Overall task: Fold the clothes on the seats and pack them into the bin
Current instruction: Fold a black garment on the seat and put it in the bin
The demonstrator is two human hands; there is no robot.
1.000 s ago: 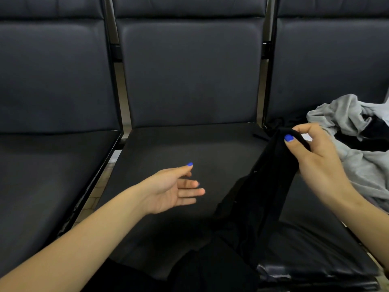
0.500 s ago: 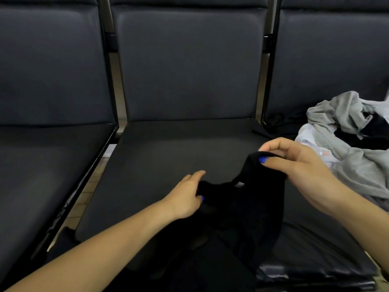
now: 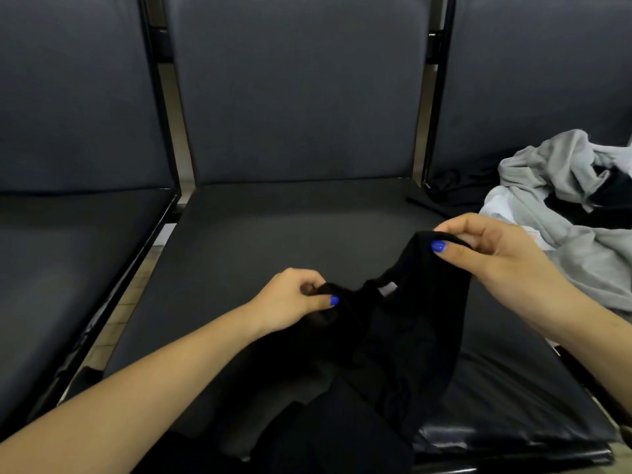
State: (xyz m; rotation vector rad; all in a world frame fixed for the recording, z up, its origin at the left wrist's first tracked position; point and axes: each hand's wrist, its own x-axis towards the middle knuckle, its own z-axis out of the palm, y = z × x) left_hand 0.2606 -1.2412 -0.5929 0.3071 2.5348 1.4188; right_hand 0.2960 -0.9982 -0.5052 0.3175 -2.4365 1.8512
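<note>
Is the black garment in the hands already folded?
Not folded. The black fabric garment hangs loose and bunched between the left hand and right hand, which pinch its top edge.

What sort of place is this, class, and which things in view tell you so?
Probably a public waiting area: a row of linked padded seats on a shared metal frame, with tiled floor between them.
</note>
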